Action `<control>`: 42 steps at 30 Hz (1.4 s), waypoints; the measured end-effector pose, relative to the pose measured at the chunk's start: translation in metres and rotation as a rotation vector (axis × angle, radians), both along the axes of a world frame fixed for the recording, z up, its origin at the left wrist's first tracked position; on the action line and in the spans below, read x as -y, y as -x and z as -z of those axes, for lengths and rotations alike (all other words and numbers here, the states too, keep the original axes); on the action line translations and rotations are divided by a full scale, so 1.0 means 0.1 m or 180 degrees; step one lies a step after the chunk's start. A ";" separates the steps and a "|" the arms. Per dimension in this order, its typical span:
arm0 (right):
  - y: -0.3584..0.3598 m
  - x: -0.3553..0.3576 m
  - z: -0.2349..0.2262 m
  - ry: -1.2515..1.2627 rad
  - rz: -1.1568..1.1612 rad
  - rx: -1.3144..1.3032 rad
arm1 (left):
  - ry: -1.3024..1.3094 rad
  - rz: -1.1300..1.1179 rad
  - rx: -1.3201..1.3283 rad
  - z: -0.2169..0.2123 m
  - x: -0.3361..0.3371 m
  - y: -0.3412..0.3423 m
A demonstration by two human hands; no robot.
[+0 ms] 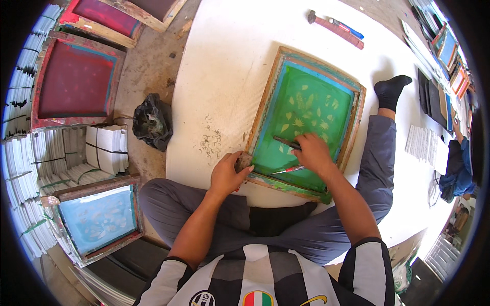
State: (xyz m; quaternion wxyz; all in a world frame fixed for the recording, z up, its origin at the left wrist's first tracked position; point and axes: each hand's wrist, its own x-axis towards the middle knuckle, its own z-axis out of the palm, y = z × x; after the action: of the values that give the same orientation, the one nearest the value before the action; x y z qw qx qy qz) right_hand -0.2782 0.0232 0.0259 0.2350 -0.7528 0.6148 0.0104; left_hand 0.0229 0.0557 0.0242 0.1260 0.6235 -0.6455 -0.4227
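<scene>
In the middle of the frame, a green printing screen (306, 120) in a wooden frame lies on a white sheet. The left hand (228, 175) grips the frame's lower left corner. The right hand (312, 152) rests on the green mesh, curled around a dark thin tool (285, 142), with a red pen (290, 170) just below it.

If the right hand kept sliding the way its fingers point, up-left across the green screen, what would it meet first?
Likely the frame's left wooden side: the right hand, holding a dark tool, has only green mesh with leaf shapes ahead. The exact heading is uncertain.
</scene>
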 end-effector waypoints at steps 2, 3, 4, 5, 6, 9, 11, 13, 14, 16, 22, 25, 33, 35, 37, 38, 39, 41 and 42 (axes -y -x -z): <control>-0.06 -0.09 -0.12 0.1045 -0.0010 -0.0008 | -0.0016 -0.0020 -0.0008 0.01 -0.01 -0.01; -0.05 -0.16 -0.19 0.0736 -0.0322 0.0019 | -0.0026 -0.0020 -0.0020 0.01 -0.01 -0.01; -0.04 -0.23 -0.25 0.0425 -0.0634 0.0048 | -0.0043 -0.0019 -0.0022 0.01 -0.01 -0.02; -0.03 -0.30 -0.27 0.0112 -0.0946 0.0078 | -0.0060 -0.0020 -0.0024 0.01 0.00 -0.02; -0.01 -0.40 -0.22 0.0117 -0.0994 -0.0027 | -0.0069 -0.0002 -0.0033 0.00 0.01 -0.01; 0.08 -0.56 0.03 0.0180 -0.1125 -0.0165 | -0.0001 -0.0014 -0.0109 0.02 0.01 -0.01; 0.13 -0.55 0.09 0.0305 -0.1167 -0.0012 | 0.0019 -0.0005 -0.0184 0.07 0.01 -0.02; 0.05 -0.52 0.01 -0.0165 -0.0488 0.0481 | 0.0012 -0.0007 -0.0188 0.07 0.01 -0.04; -0.01 -0.50 -0.03 -0.0402 -0.0148 0.0724 | -0.0004 -0.0008 -0.0162 0.05 0.01 -0.04; -0.14 -0.47 -0.07 -0.0329 0.0112 0.1170 | -0.0037 0.0008 -0.0137 0.04 0.03 -0.02; -0.36 -0.49 -0.02 -0.0346 0.0274 0.1340 | -0.0041 0.0030 -0.0133 0.05 0.03 -0.03; -0.37 -0.51 -0.02 -0.0458 0.0343 0.1315 | -0.0116 0.0067 -0.0059 0.01 0.04 -0.02; -0.36 -0.53 0.00 -0.0538 0.0464 0.1395 | -0.0063 0.0127 -0.0037 0.03 0.05 -0.03; -0.36 -0.55 0.03 -0.0517 0.0439 0.1475 | -0.0061 0.0112 -0.0038 0.04 0.04 -0.03; -0.37 -0.55 0.03 -0.0652 0.0521 0.1490 | -0.0074 0.0107 -0.0029 0.04 0.04 -0.03; -0.38 -0.54 0.03 -0.0719 0.0562 0.1497 | -0.0086 0.0110 -0.0021 0.02 0.05 -0.02; -0.38 -0.53 0.01 -0.0867 0.0555 0.1464 | -0.0101 0.0112 -0.0010 0.01 0.05 -0.02; -0.38 -0.45 -0.04 -0.1160 0.0538 0.1395 | -0.0107 0.0114 0.0004 0.00 0.05 -0.02; -0.36 -0.43 -0.03 -0.1454 0.0600 0.1534 | -0.0109 0.0122 0.0005 0.00 0.06 -0.02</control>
State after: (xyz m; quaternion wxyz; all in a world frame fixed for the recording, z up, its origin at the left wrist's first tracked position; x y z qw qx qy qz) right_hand -0.2419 0.0660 0.0292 0.5358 -0.6014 0.5903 -0.0521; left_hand 0.0244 0.0501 0.0243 0.1067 0.6134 -0.6502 -0.4355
